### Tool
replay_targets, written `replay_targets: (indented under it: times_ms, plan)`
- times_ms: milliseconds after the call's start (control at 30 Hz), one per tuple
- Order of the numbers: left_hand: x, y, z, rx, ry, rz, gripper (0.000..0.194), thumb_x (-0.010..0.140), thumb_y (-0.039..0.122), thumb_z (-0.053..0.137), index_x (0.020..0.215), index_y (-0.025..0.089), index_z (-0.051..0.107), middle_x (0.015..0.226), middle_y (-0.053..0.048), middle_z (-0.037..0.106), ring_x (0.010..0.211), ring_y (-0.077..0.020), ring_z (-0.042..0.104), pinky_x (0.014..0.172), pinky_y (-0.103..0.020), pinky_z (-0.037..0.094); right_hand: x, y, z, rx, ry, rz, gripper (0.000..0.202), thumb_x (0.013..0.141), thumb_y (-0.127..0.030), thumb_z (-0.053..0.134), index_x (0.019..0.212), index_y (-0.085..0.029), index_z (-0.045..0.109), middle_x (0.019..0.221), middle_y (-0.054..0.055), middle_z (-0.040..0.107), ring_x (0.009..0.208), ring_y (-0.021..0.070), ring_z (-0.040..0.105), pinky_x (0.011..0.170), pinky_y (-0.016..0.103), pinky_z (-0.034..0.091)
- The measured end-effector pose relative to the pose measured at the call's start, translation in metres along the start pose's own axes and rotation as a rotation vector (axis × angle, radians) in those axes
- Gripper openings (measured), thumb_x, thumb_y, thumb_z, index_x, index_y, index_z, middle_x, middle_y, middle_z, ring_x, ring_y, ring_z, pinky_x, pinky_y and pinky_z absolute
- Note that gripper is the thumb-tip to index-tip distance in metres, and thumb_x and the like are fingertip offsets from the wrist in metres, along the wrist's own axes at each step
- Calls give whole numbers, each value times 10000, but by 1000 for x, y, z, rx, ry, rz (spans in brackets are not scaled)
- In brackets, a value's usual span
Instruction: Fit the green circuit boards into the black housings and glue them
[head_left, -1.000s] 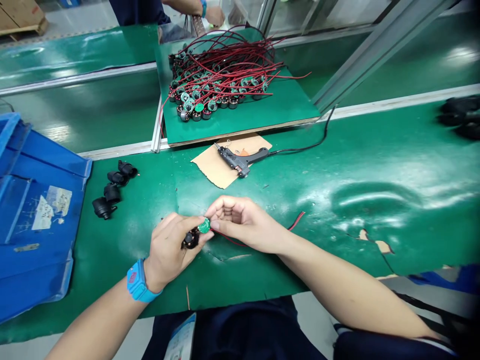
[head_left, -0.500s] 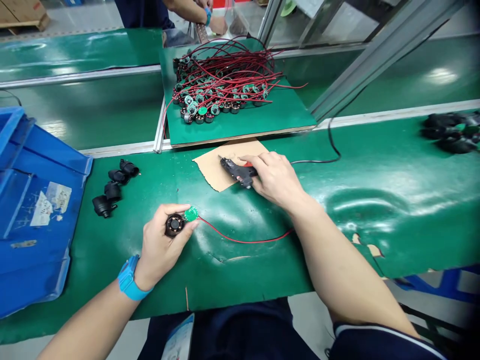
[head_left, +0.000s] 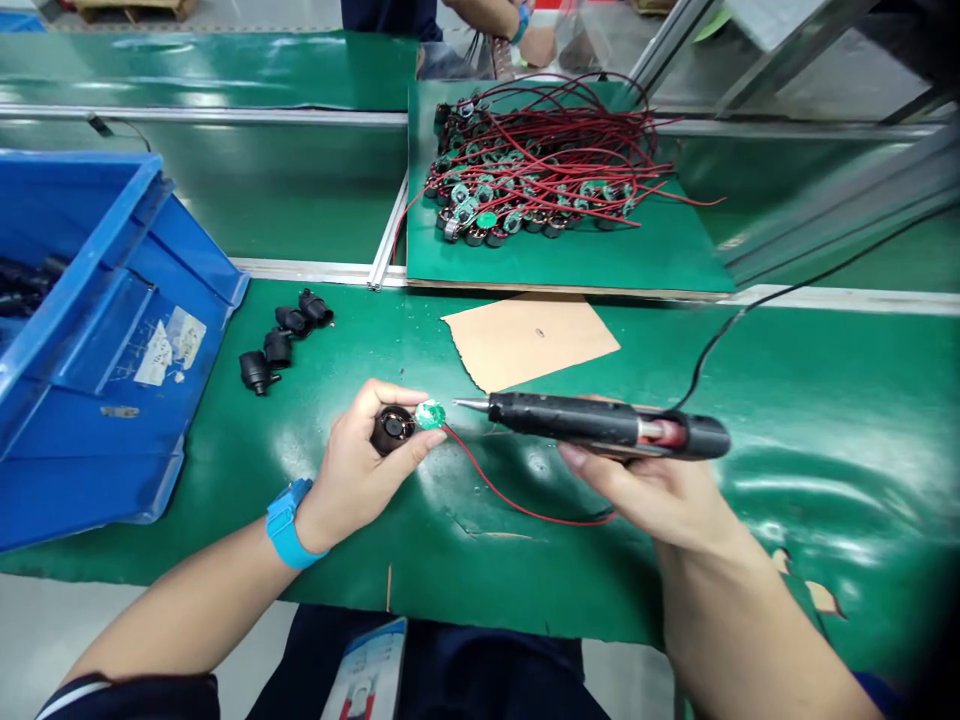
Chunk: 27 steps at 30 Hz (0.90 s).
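- Two fingers and the thumb of the left hand (head_left: 356, 460), as far as shows, pinch a round green board (head_left: 430, 414) beside a dark cylindrical part (head_left: 393, 428), both at centre frame.
- The right hand (head_left: 675, 490) is closed around a black gun-shaped tool (head_left: 570, 418), its metal tip just right of the board (contact does not show).
- Good handling, I judge, means holding the board still, keeping the left thumb clear of the tip, and letting only the tool move.
- The red wire (head_left: 499, 492) curves from the board to lower centre; its slack is best kept off the tip.
- Compared with half a second ago, the tool is up off the cardboard (head_left: 532, 345) at upper centre, and points left towards the board.
- The view has swung too: the blue bin (head_left: 161, 420) at left now shows dark contents.
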<state>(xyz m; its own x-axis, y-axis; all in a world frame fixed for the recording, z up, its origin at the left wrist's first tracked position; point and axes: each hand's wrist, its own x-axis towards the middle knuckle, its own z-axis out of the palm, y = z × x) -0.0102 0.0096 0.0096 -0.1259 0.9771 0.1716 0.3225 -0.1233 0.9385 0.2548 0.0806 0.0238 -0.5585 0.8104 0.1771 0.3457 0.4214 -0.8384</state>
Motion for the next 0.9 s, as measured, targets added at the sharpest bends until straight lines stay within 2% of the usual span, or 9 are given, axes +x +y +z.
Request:
replay_targets:
  times_ms: [167,300,433,533,633,733,833,900]
  plan:
    - [0,6,-2,-54,-22,-28,257,887,371,760,1038,220,617,723,52,570,553,-88,506,510,-225,421,6,-9,8,27,-27,-77,174,832,-107,612,913,-253,661,734,-4,659,595,147,581,550,303,483]
    - [0,8,-3,-95,-18,-45,249,876,364,770,1027,224,631,746,42,589,576,-93,524,525,-227,439,5,-5,8,-38,-46,-162,221,851,-159,635,1052,-245,667,793,10,684,605,150,581,560,308,475]
    - [1,9,-4,-151,-35,-104,231,849,315,787,1009,222,649,760,35,593,614,-100,546,550,-225,467,3,-1,5,-119,-81,-237,209,919,-222,631,1124,-262,629,800,25,654,611,160,570,553,315,455]
    - [3,8,-5,-191,-60,-163,226,831,282,792,1006,218,663,754,33,589,616,-100,539,556,-223,473,4,-1,3,-208,-93,-306,183,1016,-320,524,1146,-257,635,785,41,651,615,173,601,551,328,456]
    - [4,8,-6,-220,-84,-203,222,825,283,792,999,214,672,763,22,597,620,-104,535,558,-232,479,5,-2,1,-345,-83,-368,260,1063,-329,426,1139,-257,664,773,45,668,620,166,617,564,327,446]
    - [5,10,-9,-232,-101,-219,221,832,298,789,999,209,674,773,15,614,603,-102,534,536,-234,475,6,-2,-2,-516,-68,-447,252,1049,-312,465,1108,-251,702,754,49,658,627,168,594,589,332,428]
    - [5,13,-12,-238,-54,-161,223,839,303,797,997,211,668,795,9,655,634,-107,589,561,-230,503,6,5,-8,-759,-46,-493,202,1010,-295,542,1068,-253,731,714,41,628,629,182,554,581,340,376]
    - [4,15,-14,-211,-10,-93,224,838,296,806,989,217,660,795,17,666,653,-105,609,572,-215,510,7,15,-15,-932,38,-432,192,988,-321,585,1084,-249,735,718,44,621,659,199,550,589,342,353]
